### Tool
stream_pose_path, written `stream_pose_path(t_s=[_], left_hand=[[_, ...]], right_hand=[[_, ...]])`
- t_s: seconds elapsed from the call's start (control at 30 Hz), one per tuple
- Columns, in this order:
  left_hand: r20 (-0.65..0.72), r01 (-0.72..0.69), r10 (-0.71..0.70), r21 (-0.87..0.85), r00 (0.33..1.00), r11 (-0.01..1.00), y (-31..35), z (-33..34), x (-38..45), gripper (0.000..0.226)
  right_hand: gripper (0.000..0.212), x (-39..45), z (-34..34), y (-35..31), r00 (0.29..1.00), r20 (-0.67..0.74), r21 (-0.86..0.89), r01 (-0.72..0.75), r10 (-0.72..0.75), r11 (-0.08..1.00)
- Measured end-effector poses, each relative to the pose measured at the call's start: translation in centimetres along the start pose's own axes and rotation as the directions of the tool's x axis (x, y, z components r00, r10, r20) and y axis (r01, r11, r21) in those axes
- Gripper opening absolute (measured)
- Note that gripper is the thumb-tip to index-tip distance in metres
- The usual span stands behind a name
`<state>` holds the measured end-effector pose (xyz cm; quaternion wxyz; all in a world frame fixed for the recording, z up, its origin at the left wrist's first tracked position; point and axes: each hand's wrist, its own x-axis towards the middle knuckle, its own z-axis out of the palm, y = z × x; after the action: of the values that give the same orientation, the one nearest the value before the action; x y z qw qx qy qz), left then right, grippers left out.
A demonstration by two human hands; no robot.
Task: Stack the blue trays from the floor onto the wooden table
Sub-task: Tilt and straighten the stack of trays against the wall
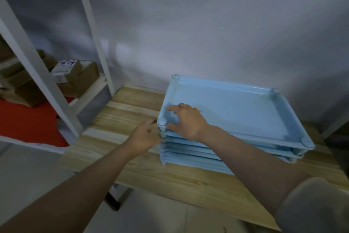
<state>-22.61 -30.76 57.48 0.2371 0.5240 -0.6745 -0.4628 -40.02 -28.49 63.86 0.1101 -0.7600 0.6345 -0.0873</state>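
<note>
Squaring up a stack of blue trays (226, 138) on the wooden table (132, 168), by the look of it. Stack sits toward the far right part of the table, close to the grey wall (207, 25); several trays deep, exact count unclear from the blurred edges. Top tray (236, 112) lies level, round corner posts roughly lined up with those below.

Right hand (186, 119) rests flat on the top tray at the stack's near-left corner, fingers spread and straight, pressing down, not curled round anything. Left hand (144, 137) is at the stack's left side, just beside the corner post column (162, 132), palm toward the trays; fingers look loosely extended and seem to touch the edges, but motion blur hides whether any finger hooks a rim. Calling it relaxed, no clear hold.

Progress: judged late. Multiple trays already stacked on the table, and the top one seems seated. No trays visible on the bit of floor (28, 172) left of the table, but most of the floor is out of view, so more may remain. Left to do, likely: finish aligning the corner, let go, check for further trays.

Left of the table: white metal shelving (37, 70) holding cardboard boxes (75, 76), red surface (34, 119) under it.
</note>
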Motion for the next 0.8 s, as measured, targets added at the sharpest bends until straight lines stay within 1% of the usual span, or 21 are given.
stream_pose_path(t_s=[0.07, 0.13, 0.17, 0.2, 0.27, 0.3, 0.33, 0.4, 0.5, 0.57, 0.63, 0.8], left_hand=[[0.021, -0.007, 0.007, -0.019, 1.0, 1.0, -0.8, 0.2, 0.5, 0.069], [-0.014, -0.044, 0.043, -0.066, 0.999, 0.997, -1.2, 0.2, 1.2, 0.07], [-0.027, -0.065, 0.063, -0.082, 0.998, 0.995, -1.1, 0.2, 1.5, 0.072], [-0.03, -0.085, 0.083, -0.091, 0.996, 0.992, -1.1, 0.2, 1.7, 0.07], [-0.028, -0.118, 0.118, -0.033, 0.993, 0.992, -0.9, 0.3, 2.0, 0.043], [-0.032, -0.133, 0.133, 0.002, 0.991, 0.991, -1.1, 0.2, 2.2, 0.033], [-0.038, -0.145, 0.146, 0.019, 0.989, 0.989, -1.3, 0.2, 2.4, 0.03], [-0.03, -0.176, 0.177, 0.026, 0.984, 0.984, -1.4, 0.2, 2.6, 0.029], [-0.009, -0.192, 0.192, -0.015, 0.981, 0.981, -1.2, 0.1, 2.6, 0.023], [0.007, -0.185, 0.186, -0.054, 0.983, 0.981, -0.9, -0.1, 2.4, 0.024], [0.017, -0.16, 0.162, -0.063, 0.987, 0.985, -0.9, -0.1, 2.5, 0.026], [0.044, -0.131, 0.136, -0.098, 0.99, 0.987, -1.3, -0.5, 3.2, 0.036]], right_hand=[[0.061, 0.9, 0.6, -1.3, 0.998, 0.054, -0.055, 0.037, -0.034, 0.998], [0.06, 1.4, 1.2, -2.2, 0.994, 0.102, -0.18, 0.067, -0.049, 0.981], [0.059, 1.5, 1.4, -2.6, 0.995, 0.1, -0.22, 0.052, -0.03, 0.974], [0.059, 1.5, 1.7, -2.9, 0.996, 0.088, -0.252, 0.03, -0.008, 0.967], [0.057, 1.5, 1.9, -3.3, 0.997, 0.079, -0.316, 0.025, 0.0, 0.949], [0.055, 1.5, 1.9, -3.4, 0.996, 0.092, -0.331, 0.038, -0.008, 0.943], [0.052, 1.6, 1.7, -3.4, 0.994, 0.109, -0.327, 0.056, -0.021, 0.943], [0.046, 1.8, 1.4, -3.3, 0.99, 0.134, -0.309, 0.088, -0.049, 0.947], [0.047, 1.7, 1.6, -3.2, 0.989, 0.132, -0.26, 0.091, -0.058, 0.961], [0.048, 1.7, 1.7, -3.2, 0.99, 0.119, -0.286, 0.103, -0.072, 0.953], [0.048, 1.7, 1.8, -3.3, 0.989, 0.111, -0.376, 0.133, -0.098, 0.917], [0.041, 1.9, 1.7, -4.0, 0.982, 0.122, -0.608, 0.19, -0.147, 0.771]])
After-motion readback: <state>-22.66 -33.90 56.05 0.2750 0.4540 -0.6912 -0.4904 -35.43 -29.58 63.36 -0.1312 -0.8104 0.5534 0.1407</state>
